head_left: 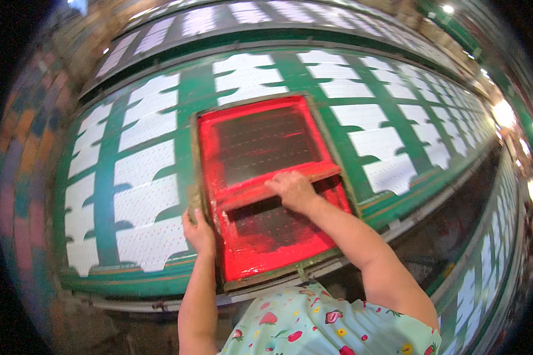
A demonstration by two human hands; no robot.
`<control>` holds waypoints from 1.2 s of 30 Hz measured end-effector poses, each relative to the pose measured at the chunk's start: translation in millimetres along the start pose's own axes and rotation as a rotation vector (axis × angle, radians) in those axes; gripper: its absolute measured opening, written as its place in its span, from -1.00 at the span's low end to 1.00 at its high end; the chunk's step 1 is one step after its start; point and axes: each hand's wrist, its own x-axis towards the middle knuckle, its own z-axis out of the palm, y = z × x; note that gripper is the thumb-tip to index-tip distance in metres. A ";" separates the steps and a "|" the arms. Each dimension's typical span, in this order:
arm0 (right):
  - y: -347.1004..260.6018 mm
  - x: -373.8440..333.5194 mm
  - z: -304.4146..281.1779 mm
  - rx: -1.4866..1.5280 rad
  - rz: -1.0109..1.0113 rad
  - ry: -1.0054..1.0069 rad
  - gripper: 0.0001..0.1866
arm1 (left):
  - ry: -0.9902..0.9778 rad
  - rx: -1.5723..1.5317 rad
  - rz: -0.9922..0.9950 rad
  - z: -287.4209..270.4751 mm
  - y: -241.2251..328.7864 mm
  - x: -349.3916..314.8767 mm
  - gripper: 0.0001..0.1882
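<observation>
A screen-printing frame (243, 267) lies on the long green table, its inner border coated in wet red ink and its mesh (265, 145) dark. Across the mesh, somewhat tilted, stands a wide red-stained squeegee (243, 193). My right hand (294, 190) is closed over the middle of its top edge, fingers on the far side. At the left edge of the frame is my left hand (200, 233), its fingers closed at the rim; some fingertips are hard to make out. Red ink is pooled on the near part of the screen. What lies under the frame is mostly hidden.
White cut pieces (145, 177) with small dotted marks lie in columns on the green table (106, 210), left, right and beyond the frame. A rail (133, 305) runs along the near edge. Similar tables with white pieces stand beyond and at right; a brick-patterned floor lies left.
</observation>
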 end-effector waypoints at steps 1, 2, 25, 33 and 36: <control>12.7 18.7 7.5 0.014 0.000 -0.014 -0.56 | 0.007 0.027 0.032 -1.1 -0.6 -0.4 -0.52; 27.2 37.3 14.0 0.027 0.001 -0.022 -0.56 | 0.033 0.057 0.045 -0.3 -0.5 -0.3 -0.55; 204.3 266.5 62.8 0.020 0.062 -0.179 -0.56 | 0.076 0.045 -0.081 3.8 13.7 -4.5 -0.68; 172.3 229.3 22.6 0.032 0.040 -0.361 -0.63 | 0.127 0.136 -0.068 7.0 15.8 0.3 -0.65; 137.8 179.2 7.0 0.036 0.027 -0.392 -0.62 | 0.117 0.082 -0.058 6.2 10.2 0.9 -0.64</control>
